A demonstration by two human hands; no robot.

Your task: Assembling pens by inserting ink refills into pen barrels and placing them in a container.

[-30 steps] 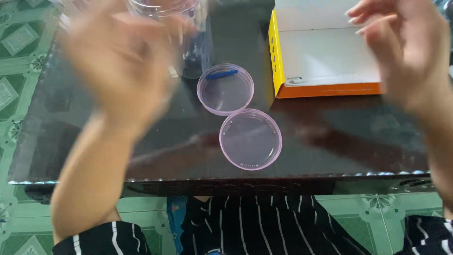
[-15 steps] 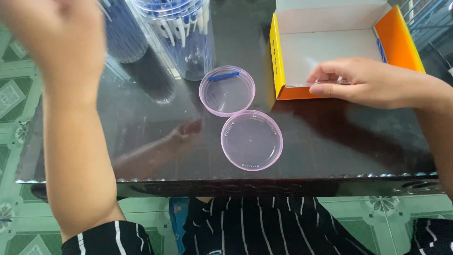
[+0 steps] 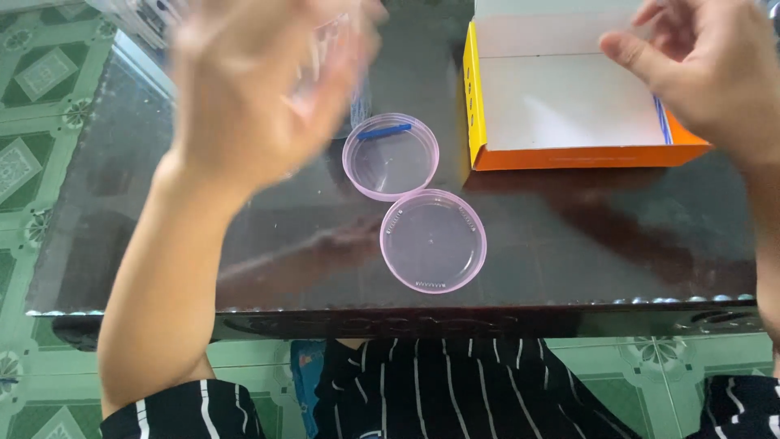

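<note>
A single head-worn camera looks steeply down from above the seated person, facing forward across the table (image 3: 569,244). It sits close: both raised hands loom large at the top corners, the table fills the middle, and the person's striped lap and the tiled floor (image 3: 49,122) show along the bottom and left.

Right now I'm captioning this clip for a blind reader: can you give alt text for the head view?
Two bare hands are raised above a dark glass-topped table: the blurred left hand in front of a clear container, the right hand over an open yellow and orange cardboard box. Between them lie a round pink dish holding a small blue piece and its flat pink lid.
</note>
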